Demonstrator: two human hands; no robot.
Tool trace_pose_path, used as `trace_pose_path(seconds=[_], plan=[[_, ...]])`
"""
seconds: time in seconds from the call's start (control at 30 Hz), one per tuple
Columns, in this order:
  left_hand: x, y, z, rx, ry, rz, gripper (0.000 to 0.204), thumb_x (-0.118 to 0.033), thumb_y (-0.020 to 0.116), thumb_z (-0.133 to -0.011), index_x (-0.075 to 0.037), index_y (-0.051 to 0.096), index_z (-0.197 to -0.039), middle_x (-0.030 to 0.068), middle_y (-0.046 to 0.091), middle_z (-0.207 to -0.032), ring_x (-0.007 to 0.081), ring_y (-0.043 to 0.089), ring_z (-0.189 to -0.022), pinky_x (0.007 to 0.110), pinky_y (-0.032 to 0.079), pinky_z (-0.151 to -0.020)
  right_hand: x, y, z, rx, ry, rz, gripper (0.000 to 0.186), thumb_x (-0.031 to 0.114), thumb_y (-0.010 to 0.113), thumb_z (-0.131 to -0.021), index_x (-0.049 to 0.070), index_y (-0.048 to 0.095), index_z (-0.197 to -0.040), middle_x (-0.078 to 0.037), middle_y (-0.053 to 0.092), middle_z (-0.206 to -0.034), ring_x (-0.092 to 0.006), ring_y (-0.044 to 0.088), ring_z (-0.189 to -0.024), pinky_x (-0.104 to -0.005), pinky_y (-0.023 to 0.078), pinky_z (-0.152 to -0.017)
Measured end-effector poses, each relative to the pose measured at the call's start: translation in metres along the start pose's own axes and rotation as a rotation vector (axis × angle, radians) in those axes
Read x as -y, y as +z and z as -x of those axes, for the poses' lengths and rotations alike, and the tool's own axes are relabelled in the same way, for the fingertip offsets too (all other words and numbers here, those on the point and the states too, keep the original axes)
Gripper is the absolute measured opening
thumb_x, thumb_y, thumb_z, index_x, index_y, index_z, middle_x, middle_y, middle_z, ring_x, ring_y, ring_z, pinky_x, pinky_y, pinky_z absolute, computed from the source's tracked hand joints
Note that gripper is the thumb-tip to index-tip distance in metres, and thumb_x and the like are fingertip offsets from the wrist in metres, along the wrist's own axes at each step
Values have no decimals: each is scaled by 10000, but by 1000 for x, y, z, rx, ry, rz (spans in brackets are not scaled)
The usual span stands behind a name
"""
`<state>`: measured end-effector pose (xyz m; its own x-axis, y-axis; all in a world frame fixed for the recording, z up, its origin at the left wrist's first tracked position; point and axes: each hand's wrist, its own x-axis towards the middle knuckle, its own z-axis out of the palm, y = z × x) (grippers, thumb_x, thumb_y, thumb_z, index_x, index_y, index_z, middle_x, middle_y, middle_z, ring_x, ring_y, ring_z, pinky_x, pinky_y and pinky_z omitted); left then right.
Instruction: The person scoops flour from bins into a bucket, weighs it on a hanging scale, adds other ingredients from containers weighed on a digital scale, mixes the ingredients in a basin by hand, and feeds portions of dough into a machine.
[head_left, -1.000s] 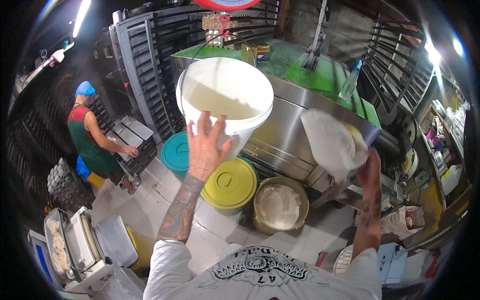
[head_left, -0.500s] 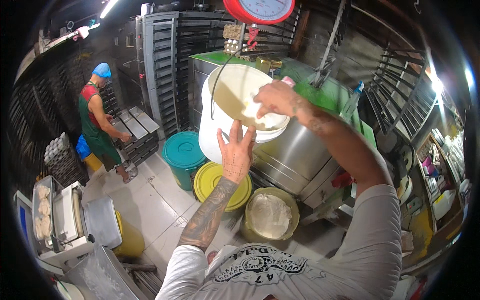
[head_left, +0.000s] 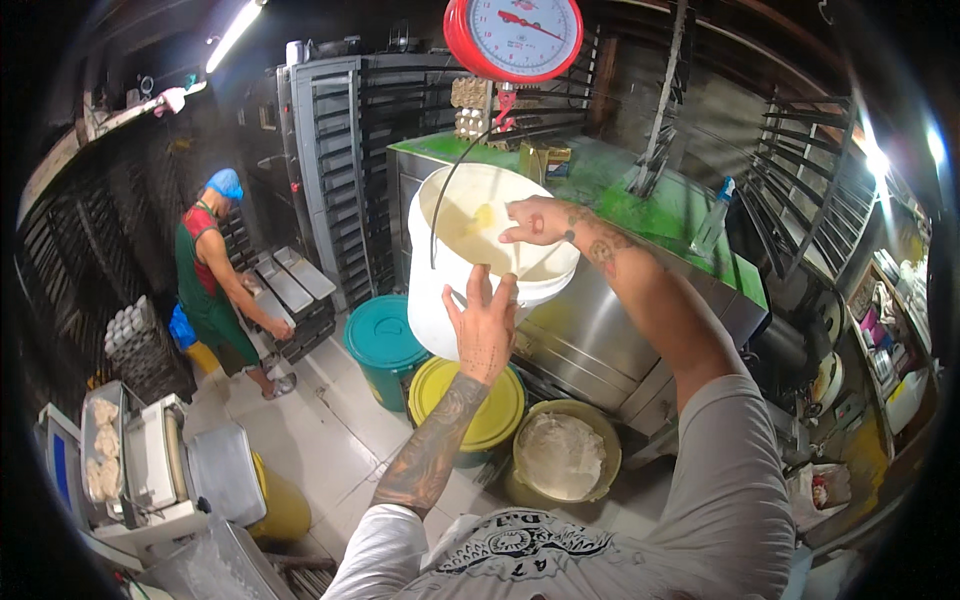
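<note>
A white bucket hangs by its wire handle below a round red dial scale. Its mouth tips toward me, and a yellowish patch shows on the pale inside. My left hand grips the near rim, fingertips hooked over it. Over the right side of the mouth is my right hand, with its fingers bent down into the bucket. Whatever those fingers hold is pale and blends with the bucket wall, so I cannot make it out.
Below stand a teal lidded bin, a yellow lidded bin and an open tub of white powder. Behind the bucket is a green-topped counter with a spray bottle. A co-worker handles metal pans at the left.
My right hand has shifted up and left over the bucket mouth, and white stuff seen under it no longer shows. The left hand stays on the rim. The co-worker bends lower over the pans.
</note>
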<state>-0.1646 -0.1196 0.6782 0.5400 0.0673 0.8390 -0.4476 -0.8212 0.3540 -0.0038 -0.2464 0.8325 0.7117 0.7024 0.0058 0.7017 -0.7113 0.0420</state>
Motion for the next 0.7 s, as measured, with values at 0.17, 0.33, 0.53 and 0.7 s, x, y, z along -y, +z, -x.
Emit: trace_pose_path(seconds=[0.17,0.33,0.53,0.7], plan=[[9,-4,-5,40,-18,-14,481,-95,697,-830,-154,561,-1288,206,399,-1407,337,420,-1325,677,210,-1083,8,-12,-2,85,78,29,631,561,583,-922,-22,606,-1164,-219,666,-1144,-358,650,-1053,-432,509,-893],[26,-4,-18,61,-21,-117,584,-214,763,-815,-146,534,-1347,206,401,-1410,379,398,-1328,620,278,-1080,-27,-55,21,-515,-64,-154,626,506,705,-874,-35,657,-1186,-226,680,-1150,-313,660,-1073,-362,508,-925],[38,7,-4,56,97,-9,543,-184,711,-871,-97,524,-1373,211,418,-1459,378,418,-1340,592,296,-1102,-149,-2,176,-698,236,-1191,451,401,574,-997,-15,640,-1158,-35,650,-929,-119,601,-779,-268,499,-718],[115,27,157,504,-246,306,463,-58,658,-904,-44,531,-1349,197,497,-1369,347,470,-1293,462,389,-1080,-167,192,278,-865,369,-1871,367,278,568,-1001,-31,606,-1197,-87,674,-1064,-183,649,-961,-309,515,-869]])
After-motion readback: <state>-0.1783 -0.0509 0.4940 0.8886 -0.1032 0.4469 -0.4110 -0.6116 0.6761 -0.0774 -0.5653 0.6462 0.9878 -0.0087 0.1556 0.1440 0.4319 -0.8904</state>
